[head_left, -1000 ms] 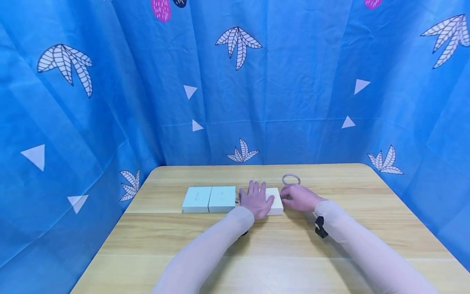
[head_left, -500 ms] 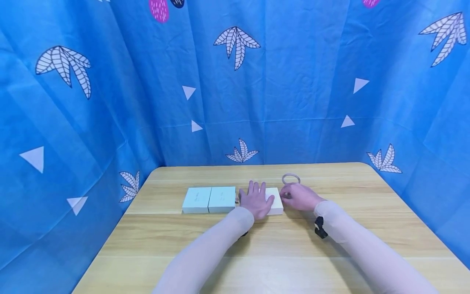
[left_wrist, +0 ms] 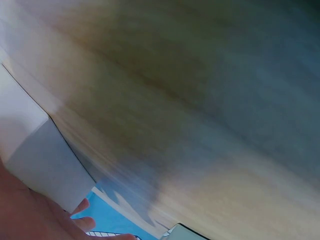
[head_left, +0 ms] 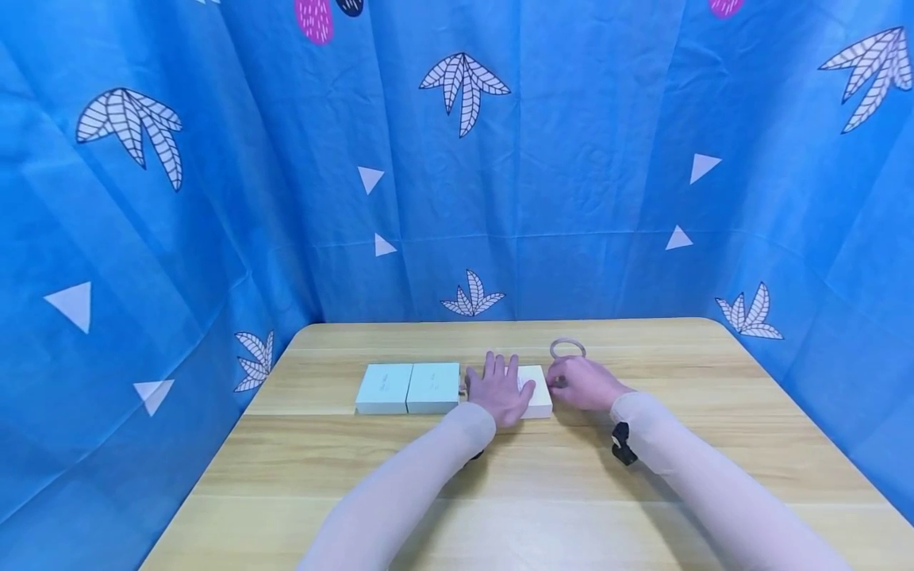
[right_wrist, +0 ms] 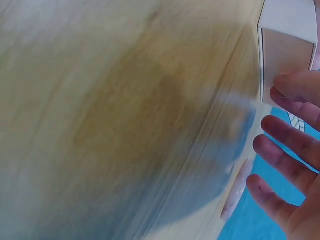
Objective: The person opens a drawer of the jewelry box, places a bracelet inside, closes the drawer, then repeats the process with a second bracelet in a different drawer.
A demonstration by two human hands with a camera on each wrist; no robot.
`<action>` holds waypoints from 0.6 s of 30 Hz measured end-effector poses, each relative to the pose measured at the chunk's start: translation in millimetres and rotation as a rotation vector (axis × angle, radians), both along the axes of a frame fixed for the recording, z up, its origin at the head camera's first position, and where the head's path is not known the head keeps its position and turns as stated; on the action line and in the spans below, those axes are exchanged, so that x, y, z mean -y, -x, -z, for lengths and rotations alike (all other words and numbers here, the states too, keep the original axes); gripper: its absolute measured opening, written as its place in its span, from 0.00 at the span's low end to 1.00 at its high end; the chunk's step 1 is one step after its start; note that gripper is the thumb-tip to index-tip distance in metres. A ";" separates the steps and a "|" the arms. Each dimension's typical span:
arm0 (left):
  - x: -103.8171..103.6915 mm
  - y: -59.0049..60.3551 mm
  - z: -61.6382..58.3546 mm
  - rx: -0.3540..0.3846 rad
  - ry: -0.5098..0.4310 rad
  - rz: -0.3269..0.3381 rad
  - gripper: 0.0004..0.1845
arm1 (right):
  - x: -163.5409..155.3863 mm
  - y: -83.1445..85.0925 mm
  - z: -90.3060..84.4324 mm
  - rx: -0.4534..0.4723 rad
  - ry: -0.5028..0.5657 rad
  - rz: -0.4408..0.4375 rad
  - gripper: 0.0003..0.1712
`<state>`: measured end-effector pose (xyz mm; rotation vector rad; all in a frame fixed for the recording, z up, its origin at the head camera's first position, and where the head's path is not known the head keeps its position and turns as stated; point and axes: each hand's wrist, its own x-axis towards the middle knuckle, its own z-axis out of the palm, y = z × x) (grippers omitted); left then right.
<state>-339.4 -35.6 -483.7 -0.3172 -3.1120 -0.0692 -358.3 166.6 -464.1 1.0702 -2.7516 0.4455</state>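
A small white drawer-style box [head_left: 537,394] lies on the table between both hands. My left hand [head_left: 498,391] rests flat across its left part, fingers straight and thumb spread. At the box's right end is my right hand [head_left: 587,384]. In the right wrist view, its thumb and index finger [right_wrist: 299,86] pinch together against the end face of the white box [right_wrist: 286,55], hiding what lies between them; the other fingers are spread. A pale pink bangle [head_left: 567,341] lies just behind the right hand.
Two mint-green boxes [head_left: 432,385] sit side by side, left of my left hand; a small brown tab [head_left: 462,389] sticks out of the nearer one's right end. The wooden table [head_left: 528,507] ends at a blue patterned curtain [head_left: 571,270] behind and on both sides.
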 end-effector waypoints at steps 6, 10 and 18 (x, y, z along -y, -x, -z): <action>-0.9 0.7 -0.7 0.004 -0.003 0.001 0.39 | 0.3 -1.6 -1.5 -0.013 -0.006 -0.026 0.04; -1.1 1.6 -0.8 0.007 0.002 -0.002 0.40 | 0.9 -1.7 -1.9 -0.024 -0.010 -0.033 0.06; -0.7 3.0 2.1 0.010 -0.005 -0.005 0.40 | -1.3 -0.6 0.8 -0.039 -0.017 -0.028 0.08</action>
